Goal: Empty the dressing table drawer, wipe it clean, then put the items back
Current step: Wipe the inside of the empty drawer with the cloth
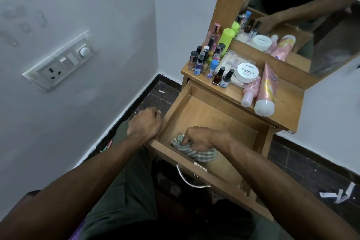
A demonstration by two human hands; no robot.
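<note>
Wiping was underway: right hand [201, 138] clenched a bunched striped cloth [196, 152], soft and ribbed, against the drawer [218, 121] floor at the front-left corner, just behind the front panel. Unwiped floor lay from the cloth toward 1 o'clock, along the drawer's long axis, so the right hand was nearer. Left hand [145, 123] sat fisted on the left wall rim at 9 o'clock, apparently bracing. Drawer: smooth rectangular wood, emptied. Nail polish bottles [223, 77], white jar [247, 73] and pink tube [266, 91] stood on the tabletop [286, 111].
</note>
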